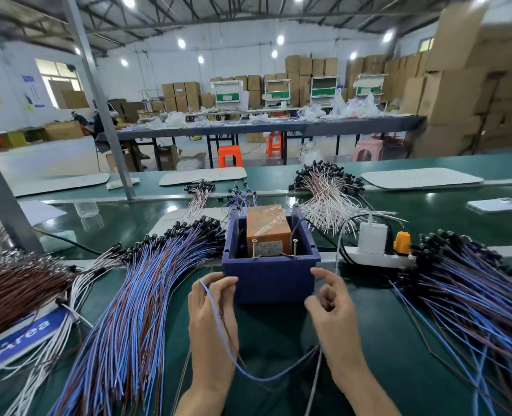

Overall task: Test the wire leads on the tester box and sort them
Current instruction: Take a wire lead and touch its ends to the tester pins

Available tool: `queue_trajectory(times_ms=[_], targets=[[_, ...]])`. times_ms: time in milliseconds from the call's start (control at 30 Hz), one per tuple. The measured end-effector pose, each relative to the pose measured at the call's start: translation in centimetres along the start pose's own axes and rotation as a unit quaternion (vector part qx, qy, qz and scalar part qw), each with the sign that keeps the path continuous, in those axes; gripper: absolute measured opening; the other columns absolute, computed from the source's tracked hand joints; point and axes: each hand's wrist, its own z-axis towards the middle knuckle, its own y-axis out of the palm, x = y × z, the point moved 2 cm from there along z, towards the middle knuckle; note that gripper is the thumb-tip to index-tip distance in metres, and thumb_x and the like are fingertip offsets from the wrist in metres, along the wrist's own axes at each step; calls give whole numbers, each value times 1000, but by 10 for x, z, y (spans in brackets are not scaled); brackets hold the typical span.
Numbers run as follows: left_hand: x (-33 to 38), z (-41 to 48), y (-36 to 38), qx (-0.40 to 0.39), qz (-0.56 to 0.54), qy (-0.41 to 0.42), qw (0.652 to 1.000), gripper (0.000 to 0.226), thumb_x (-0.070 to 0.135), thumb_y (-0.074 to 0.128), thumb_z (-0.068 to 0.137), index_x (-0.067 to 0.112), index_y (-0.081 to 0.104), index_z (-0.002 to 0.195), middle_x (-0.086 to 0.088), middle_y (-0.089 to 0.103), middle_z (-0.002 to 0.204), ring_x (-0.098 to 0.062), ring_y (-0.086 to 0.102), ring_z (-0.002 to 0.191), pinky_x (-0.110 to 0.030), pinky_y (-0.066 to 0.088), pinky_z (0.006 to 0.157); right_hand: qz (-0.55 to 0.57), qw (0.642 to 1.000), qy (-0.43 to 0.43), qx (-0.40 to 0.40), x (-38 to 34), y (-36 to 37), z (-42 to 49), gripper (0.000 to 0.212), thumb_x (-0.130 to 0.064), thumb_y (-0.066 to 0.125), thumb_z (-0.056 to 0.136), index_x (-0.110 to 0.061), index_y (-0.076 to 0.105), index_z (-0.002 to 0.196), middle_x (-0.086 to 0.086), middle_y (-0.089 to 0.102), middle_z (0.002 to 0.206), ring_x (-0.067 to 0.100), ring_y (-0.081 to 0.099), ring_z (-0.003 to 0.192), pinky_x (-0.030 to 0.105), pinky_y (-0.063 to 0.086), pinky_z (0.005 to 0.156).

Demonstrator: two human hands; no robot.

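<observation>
Wire lead (257,379) pinched in left hand (212,319), sagging in a loop across to right hand (332,313); right fingers curled, grip unclear. Tester box (269,280) just ahead between hands, screw contacts (254,250) on near rim. Sorted lead piles (134,295) on tabletop (368,325) either side; path unblocked.

Left hand (211,322) pinching blue wire lead (248,376), right hand (332,307) perhaps holding its end

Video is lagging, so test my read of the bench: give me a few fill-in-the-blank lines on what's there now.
The left hand pinches a ___ wire. The box holds an ___ block. The power strip lies on the box's ___ side.
Missing words: blue; orange; right.
</observation>
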Motion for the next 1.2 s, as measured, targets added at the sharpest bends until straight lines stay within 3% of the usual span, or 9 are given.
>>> queue_trajectory(times_ms=[133, 267, 367, 467, 567, 667, 767, 1033, 1200], targets=[[-4, -8, -22, -40, 36, -34, 998, 56, -19, 55, 82, 25, 62, 115, 3, 54, 123, -7, 50, 108, -19, 43, 89, 222, 968, 95, 69, -5, -21, 4, 28, -2, 50, 96, -20, 68, 108, -8, 36, 55, 7, 31, 43, 19, 31, 39], [-7, 7, -46, 1, -8, -163, 987, 46, -21, 43, 87, 3, 64, 121, -2, 61, 101, 4, 51, 79, -11, 47, 71, 401, 898, 120, 139, -27, -44, 3, 19, -10, 46, 99, -17, 63, 100, -7, 36, 57, 7, 30, 42, 19, 31, 38], [-1, 26, -61, 88, -58, -279, 955, 52, -22, 37, 85, 5, 64, 119, -16, 65, 115, -22, 64, 98, -34, 53, 86, 459, 869, 94, 160, -59, -63, 6, 20, -13, 44, 97, -19, 62, 91, -7, 35, 59, 9, 27, 44, 20, 28, 40], [26, 49, -72, 95, -29, -248, 964, 41, -12, 44, 91, 19, 60, 113, -11, 61, 118, -30, 61, 103, -45, 51, 89, 438, 886, 51, 143, -99, -65, 11, 21, -15, 42, 97, -19, 62, 94, -9, 36, 56, 9, 26, 44, 22, 26, 42], [97, 64, -56, -67, -39, -67, 995, 28, 4, 53, 99, 30, 63, 103, 9, 64, 103, -4, 62, 92, -27, 52, 84, 392, 914, -22, 107, -148, -58, 6, 21, -13, 43, 99, -17, 63, 94, -9, 39, 56, 8, 29, 45, 20, 29, 43], [175, 61, -28, -256, -51, 112, 959, 15, 23, 56, 101, 31, 68, 107, 17, 64, 97, 5, 59, 83, -9, 42, 72, 316, 942, -108, 39, -199, -41, -6, 20, -12, 46, 97, -19, 65, 92, -9, 39, 60, 8, 31, 49, 21, 32, 47], [229, 54, -17, -281, -38, 246, 927, 18, 35, 49, 97, 28, 65, 101, 21, 59, 85, 4, 57, 75, -8, 41, 70, 195, 961, -198, 9, -239, -35, -20, 20, -14, 51, 92, -23, 69, 89, -16, 45, 60, 3, 38, 53, 18, 34, 55], [281, 65, -1, -248, -246, 140, 926, 15, 29, 54, 102, 22, 67, 98, 12, 70, 78, -2, 61, 64, -19, 49, 59, 20, 965, -262, 15, -253, -86, -30, 34, -40, 41, 105, -34, 53, 136, -18, 65, 114, -10, 62, 99, 3, 45, 76], [291, 75, 36, -189, -332, 5, 924, 18, 28, 56, 103, 16, 67, 95, 8, 70, 75, -5, 63, 59, -23, 54, 55, -114, 972, -208, 6, -213, -127, -29, 23, -29, 46, 106, -33, 64, 120, -10, 66, 72, 6, 56, 53, 20, 43, 54]])
